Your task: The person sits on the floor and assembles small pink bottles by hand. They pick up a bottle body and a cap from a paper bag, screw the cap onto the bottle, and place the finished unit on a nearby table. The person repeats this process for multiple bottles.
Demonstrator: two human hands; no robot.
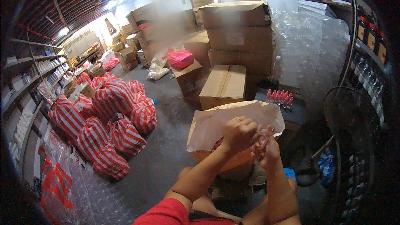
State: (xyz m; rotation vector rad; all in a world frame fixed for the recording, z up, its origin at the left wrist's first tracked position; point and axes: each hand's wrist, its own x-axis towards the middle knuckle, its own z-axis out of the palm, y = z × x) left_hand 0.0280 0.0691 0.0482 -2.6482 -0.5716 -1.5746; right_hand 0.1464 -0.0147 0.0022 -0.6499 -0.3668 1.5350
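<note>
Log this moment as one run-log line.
left hand: closed on small item | right hand: touching it | below: open paper sack | right: red-capped bottles

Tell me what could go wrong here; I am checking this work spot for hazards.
1. Both hands, left hand and right hand, work a small clear item over the open brown bag; a slip would probably drop it in among the contents.
2. The small red-capped bottles stand close together on the dark table just behind; a swinging elbow could topple them.
</note>
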